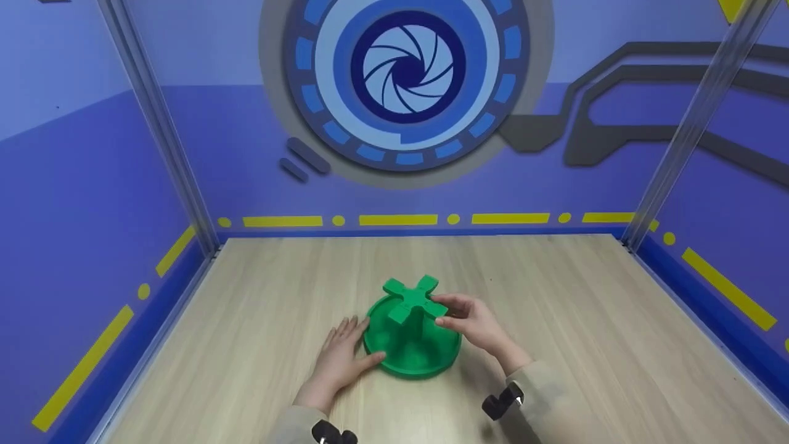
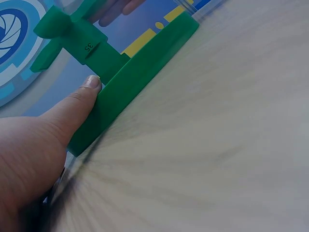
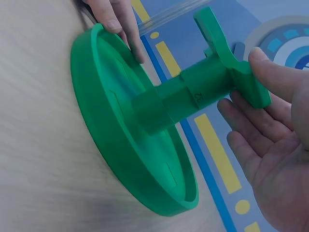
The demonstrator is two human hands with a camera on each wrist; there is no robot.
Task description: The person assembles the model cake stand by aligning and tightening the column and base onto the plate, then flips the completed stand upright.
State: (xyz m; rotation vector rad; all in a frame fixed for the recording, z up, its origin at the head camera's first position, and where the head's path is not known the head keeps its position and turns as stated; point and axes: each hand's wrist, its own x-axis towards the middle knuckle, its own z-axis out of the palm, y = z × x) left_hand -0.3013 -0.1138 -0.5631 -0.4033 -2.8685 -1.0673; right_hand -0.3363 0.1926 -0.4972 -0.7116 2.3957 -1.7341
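Note:
A green round tray (image 1: 407,368) with a raised rim stands flat on the wooden table. From its middle rises a thick green stem (image 3: 190,96) with small dark digits, topped by a green four-armed cross handle (image 1: 414,298). At the tray's left side, my left hand (image 1: 341,361) rests with fairly straight fingers against the rim. Its thumb (image 2: 79,101) touches the tray near the front left. My right hand (image 1: 474,324) holds one arm of the cross handle from the right, thumb on the arm's end and fingers beside and beneath it.
The light wooden table (image 1: 259,296) stretches out around the tray on every side. Blue printed walls (image 1: 234,148) enclose it at the back, left and right. Metal posts (image 1: 160,123) stand at the back corners.

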